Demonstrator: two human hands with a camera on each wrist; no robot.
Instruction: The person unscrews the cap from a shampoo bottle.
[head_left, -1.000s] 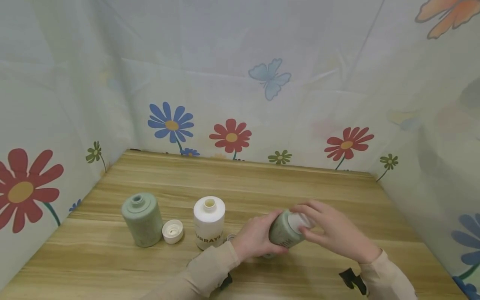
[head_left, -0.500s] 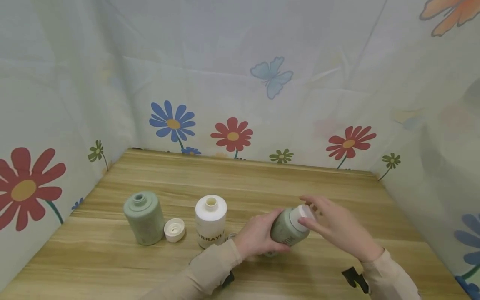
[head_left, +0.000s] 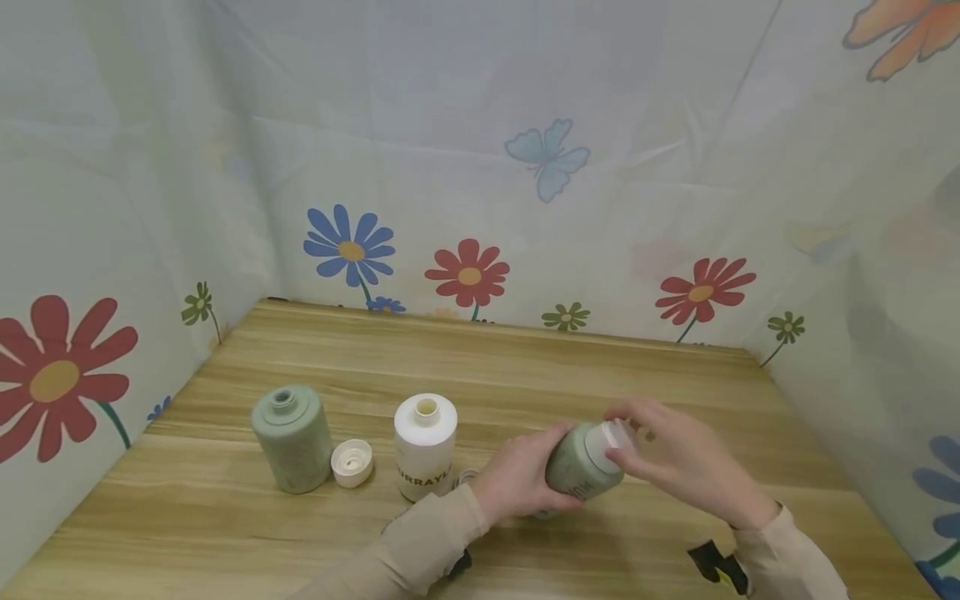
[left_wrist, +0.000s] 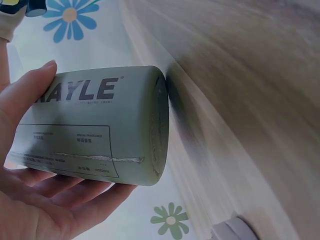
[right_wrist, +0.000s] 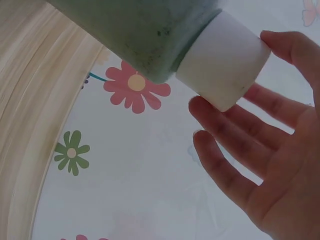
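In the head view my left hand (head_left: 525, 477) grips the body of a sage-green bottle (head_left: 579, 467), tilted with its neck up to the right. A white cap (head_left: 602, 446) sits on the bottle's top end. My right hand (head_left: 693, 462) holds that cap between thumb and fingers; the right wrist view shows the thumb (right_wrist: 287, 45) at its end edge and fingertips along its side. Dark lettering runs along the bottle (left_wrist: 95, 120) in the left wrist view, where its base is close to the wooden table; whether they touch I cannot tell.
Left on the table (head_left: 480, 350) stand an uncapped green bottle (head_left: 294, 446) and an uncapped white bottle (head_left: 425, 446). Between them lies an upturned white cap (head_left: 352, 463). Another cap (head_left: 467, 476) shows partly behind my left wrist. A flowered cloth (head_left: 450, 150) encloses the table.
My right fingers have shifted around the white cap, opening off it and closing in again. The left hand keeps the green bottle tilted in nearly the same place.
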